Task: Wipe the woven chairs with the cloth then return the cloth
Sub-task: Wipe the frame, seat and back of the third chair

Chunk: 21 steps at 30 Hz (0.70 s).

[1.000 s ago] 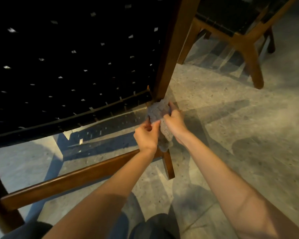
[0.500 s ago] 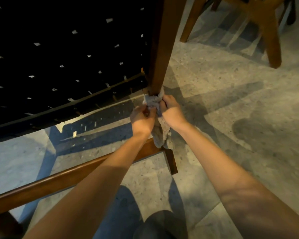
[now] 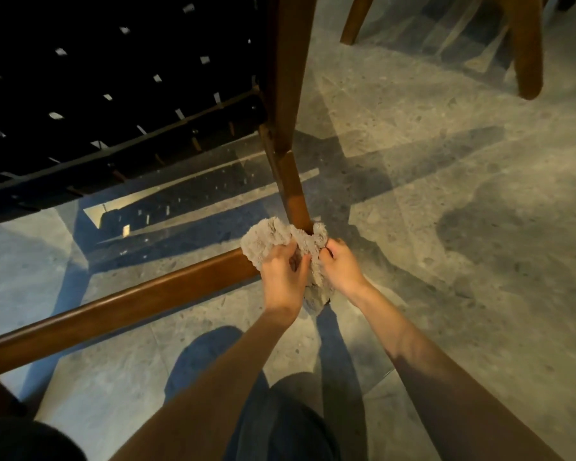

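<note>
- Cloth (image 3: pixel 273 242), grey and fluffy, is wrapped around the lower chair leg (image 3: pixel 295 194), near the floor.
- Left hand (image 3: pixel 283 277) and right hand (image 3: pixel 341 269) both grip it.

Speckled stone floor (image 3: pixel 446 201) with crossing shadows.

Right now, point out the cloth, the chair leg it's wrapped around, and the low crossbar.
cloth (image 3: pixel 266 241), head view, fluffy upper-left fold.
chair leg (image 3: pixel 293 188), head view, lower shaft.
crossbar (image 3: pixel 130 304), head view, mid-length top.
</note>
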Each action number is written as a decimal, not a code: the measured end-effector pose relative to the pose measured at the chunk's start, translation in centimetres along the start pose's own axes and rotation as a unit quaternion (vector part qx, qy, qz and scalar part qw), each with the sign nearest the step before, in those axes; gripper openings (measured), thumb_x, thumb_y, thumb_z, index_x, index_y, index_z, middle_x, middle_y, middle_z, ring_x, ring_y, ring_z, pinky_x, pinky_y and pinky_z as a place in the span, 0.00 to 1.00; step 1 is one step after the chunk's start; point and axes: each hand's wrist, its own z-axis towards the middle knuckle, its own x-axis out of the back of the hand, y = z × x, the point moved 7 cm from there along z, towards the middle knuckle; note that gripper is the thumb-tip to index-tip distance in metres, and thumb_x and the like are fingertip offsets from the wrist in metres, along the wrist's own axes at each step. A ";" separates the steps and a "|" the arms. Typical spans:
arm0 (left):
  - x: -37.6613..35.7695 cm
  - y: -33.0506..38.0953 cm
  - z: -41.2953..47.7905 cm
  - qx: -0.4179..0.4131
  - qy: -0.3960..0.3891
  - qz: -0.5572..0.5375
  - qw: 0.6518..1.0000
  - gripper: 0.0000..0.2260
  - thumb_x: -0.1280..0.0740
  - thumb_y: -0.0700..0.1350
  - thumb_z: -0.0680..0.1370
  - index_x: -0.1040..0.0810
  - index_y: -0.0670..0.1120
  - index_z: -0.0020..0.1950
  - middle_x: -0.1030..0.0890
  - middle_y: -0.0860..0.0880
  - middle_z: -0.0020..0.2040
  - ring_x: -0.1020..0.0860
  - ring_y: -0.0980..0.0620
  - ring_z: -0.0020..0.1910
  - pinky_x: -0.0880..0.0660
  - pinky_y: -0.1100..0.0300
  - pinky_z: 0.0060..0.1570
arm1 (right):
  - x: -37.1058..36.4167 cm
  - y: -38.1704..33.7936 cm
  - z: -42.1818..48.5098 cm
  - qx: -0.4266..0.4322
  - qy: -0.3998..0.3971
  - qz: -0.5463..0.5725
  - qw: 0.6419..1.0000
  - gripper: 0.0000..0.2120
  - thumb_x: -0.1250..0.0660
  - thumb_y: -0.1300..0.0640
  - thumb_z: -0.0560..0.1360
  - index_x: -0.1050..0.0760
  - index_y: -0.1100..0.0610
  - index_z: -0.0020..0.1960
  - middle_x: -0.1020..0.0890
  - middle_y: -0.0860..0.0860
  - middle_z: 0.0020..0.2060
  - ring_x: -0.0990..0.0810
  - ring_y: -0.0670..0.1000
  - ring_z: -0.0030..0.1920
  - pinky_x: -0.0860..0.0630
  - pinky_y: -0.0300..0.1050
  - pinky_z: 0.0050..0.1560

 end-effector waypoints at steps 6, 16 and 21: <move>-3.0 -2.3 -3.4 0.040 -0.076 -0.033 0.996 0.05 0.32 0.44 0.77 0.22 0.43 0.49 0.26 0.52 0.42 0.30 0.57 0.40 0.33 0.69 0.41 | -1.0 4.6 -2.1 -0.070 -0.026 -0.012 0.997 0.11 0.44 0.64 0.80 0.23 0.66 0.51 0.20 0.60 0.47 0.22 0.54 0.44 0.26 0.45 0.45; 0.0 -1.3 -4.2 0.058 -0.132 -0.072 0.987 0.18 0.32 0.50 0.77 0.25 0.47 0.66 0.19 0.51 0.53 0.22 0.56 0.50 0.24 0.64 0.53 | 2.0 0.9 -6.1 0.016 0.117 -0.051 0.992 0.14 0.36 0.61 0.78 0.26 0.57 0.63 0.21 0.54 0.55 0.22 0.49 0.55 0.26 0.40 0.55; 8.7 1.7 -3.1 -0.063 0.009 -0.139 0.988 0.20 0.31 0.45 0.76 0.29 0.50 0.67 0.22 0.54 0.53 0.22 0.58 0.50 0.23 0.62 0.51 | 3.8 -8.8 -7.8 0.171 0.160 0.015 0.972 0.20 0.31 0.63 0.73 0.31 0.51 0.62 0.25 0.51 0.56 0.25 0.47 0.55 0.27 0.41 0.56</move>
